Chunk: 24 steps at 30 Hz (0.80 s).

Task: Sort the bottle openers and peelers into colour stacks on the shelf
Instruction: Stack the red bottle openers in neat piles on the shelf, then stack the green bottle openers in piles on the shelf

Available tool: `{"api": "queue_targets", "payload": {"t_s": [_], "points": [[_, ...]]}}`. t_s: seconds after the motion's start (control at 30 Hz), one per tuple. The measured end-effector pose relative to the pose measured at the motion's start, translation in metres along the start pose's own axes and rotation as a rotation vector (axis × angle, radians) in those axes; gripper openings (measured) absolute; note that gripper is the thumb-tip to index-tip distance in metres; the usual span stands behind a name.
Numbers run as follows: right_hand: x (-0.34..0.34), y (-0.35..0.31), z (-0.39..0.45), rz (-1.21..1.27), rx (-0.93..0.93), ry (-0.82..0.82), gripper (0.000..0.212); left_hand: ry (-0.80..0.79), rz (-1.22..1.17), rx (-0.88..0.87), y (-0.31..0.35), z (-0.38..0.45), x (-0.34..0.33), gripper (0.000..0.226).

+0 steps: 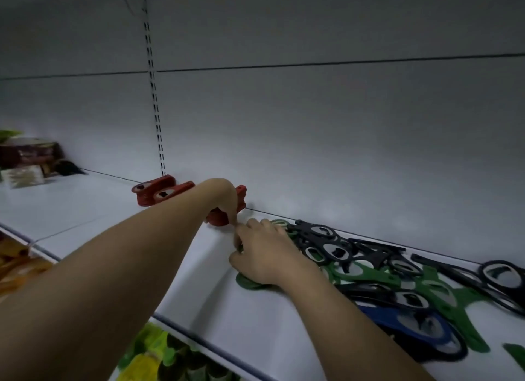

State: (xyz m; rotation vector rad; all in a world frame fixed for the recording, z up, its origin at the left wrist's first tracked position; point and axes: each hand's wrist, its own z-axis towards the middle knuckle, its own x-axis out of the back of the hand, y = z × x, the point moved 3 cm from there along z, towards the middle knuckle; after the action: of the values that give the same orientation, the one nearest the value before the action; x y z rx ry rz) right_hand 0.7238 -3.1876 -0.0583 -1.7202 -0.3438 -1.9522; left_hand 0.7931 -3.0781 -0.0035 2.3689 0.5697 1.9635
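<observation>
Two bare hands over white metal shelf (pixel 85 210): left hand (pixel 224 201) curled, fingertips down on red plastic opener stack (pixel 218 218) by back wall; right hand (pixel 264 255) pinching green plastic opener (pixel 250 282) beside mixed black, green, blue opener pile (pixel 397 281).

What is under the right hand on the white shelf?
The right hand rests on a stack of green plastic pieces; their rounded edge shows below the palm. How many lie there and their exact type are hidden by the hand.

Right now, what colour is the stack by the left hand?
Red stack, clearest in the head view.
</observation>
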Motion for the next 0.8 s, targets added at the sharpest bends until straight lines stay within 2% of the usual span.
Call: {"api": "queue_targets", "payload": {"t_s": [0.13, 0.37, 0.47, 0.53, 0.63, 0.7, 0.8], "points": [[0.000, 0.003, -0.002, 0.047, 0.011, 0.013, 0.029, -0.027, 0.069, 0.018, 0.004, 0.006, -0.005, 0.060], [0.001, 0.005, 0.001, 0.075, 0.025, 0.025, 0.027, -0.098, 0.066, 0.039, 0.004, 0.018, -0.008, 0.066], [0.004, 0.006, 0.000, 0.113, 0.030, 0.038, 0.027, -0.053, 0.121, -0.004, 0.010, 0.017, -0.007, 0.060], [0.010, 0.006, -0.002, 0.136, 0.034, 0.088, 0.030, -0.007, 0.185, -0.043, 0.014, 0.013, -0.006, 0.054], [0.025, 0.011, -0.002, 0.107, 0.004, 0.246, 0.029, 0.032, 0.192, -0.119, 0.022, 0.006, -0.002, 0.044], [0.035, 0.018, -0.001, 0.133, -0.060, 0.336, 0.027, 0.151, 0.133, -0.187, 0.025, -0.001, 0.004, 0.046], [0.043, 0.034, -0.002, 0.269, -0.167, 0.341, 0.028, 0.564, -0.175, -0.369, 0.022, -0.025, 0.011, 0.057]]}}
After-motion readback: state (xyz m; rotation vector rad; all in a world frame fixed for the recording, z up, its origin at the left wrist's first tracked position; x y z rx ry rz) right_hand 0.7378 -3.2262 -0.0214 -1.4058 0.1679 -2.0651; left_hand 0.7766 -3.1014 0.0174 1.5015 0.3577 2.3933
